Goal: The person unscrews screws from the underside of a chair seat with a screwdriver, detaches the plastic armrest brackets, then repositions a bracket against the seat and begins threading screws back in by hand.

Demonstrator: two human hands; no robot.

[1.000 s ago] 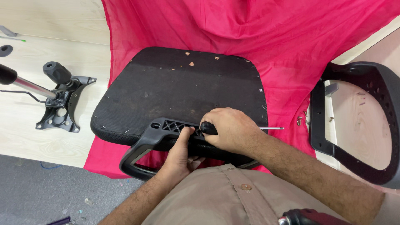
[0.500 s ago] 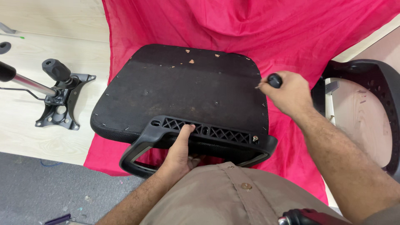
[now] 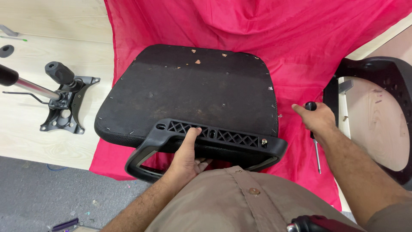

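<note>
The left hand (image 3: pixel 186 157) grips the black plastic armrest (image 3: pixel 206 144) at the near edge of the upturned chair seat (image 3: pixel 189 92), which lies on a red cloth (image 3: pixel 300 38); the right hand (image 3: pixel 318 118), to the right, is closed around a screwdriver (image 3: pixel 315 146); a chair mechanism (image 3: pixel 64 103) lies far left on the floor.

Open red cloth (image 3: pixel 300 47) between my right hand (image 3: pixel 318 118) and the seat (image 3: pixel 193 92), chair back (image 3: pixel 377 116) blocking right, metal base (image 3: pixel 64 103) crowding the left floor

Matt black plastic armrest (image 3: pixel 206 139), dusty rough fabric seat underside (image 3: pixel 193 92), red cloth (image 3: pixel 257 25).
</note>
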